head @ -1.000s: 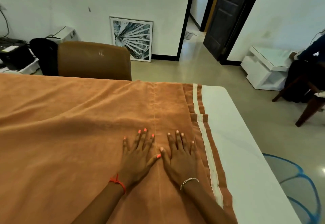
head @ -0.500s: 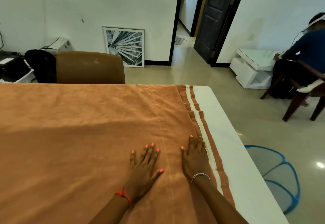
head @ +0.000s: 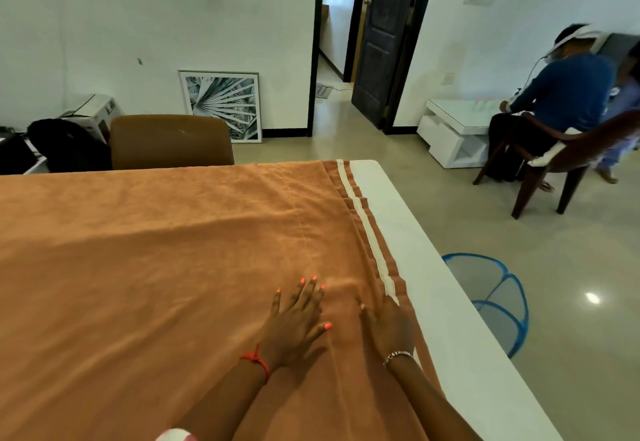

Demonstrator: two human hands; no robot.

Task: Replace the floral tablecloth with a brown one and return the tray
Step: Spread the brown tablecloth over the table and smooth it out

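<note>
Two hands are smoothing the brown tablecloth (head: 138, 267) over the surface (head: 436, 288). Your left hand (head: 298, 316) is pressing flat with fingers spread, probably to anchor it. Your right hand (head: 389, 326) is lying at the striped hem (head: 367, 233), and I cannot tell its grip.

Hands that lay thumb to thumb a second ago have drawn apart on the brown tablecloth (head: 138, 267). The right hand (head: 389, 328) has slid out to the cream stripe (head: 367, 233) along the cloth's border, its fingertips now out of sight, and bare cloth has opened between it and the left hand (head: 294, 323). (A seated person in blue (head: 561, 94), barely visible before, has come into full view.)
</note>
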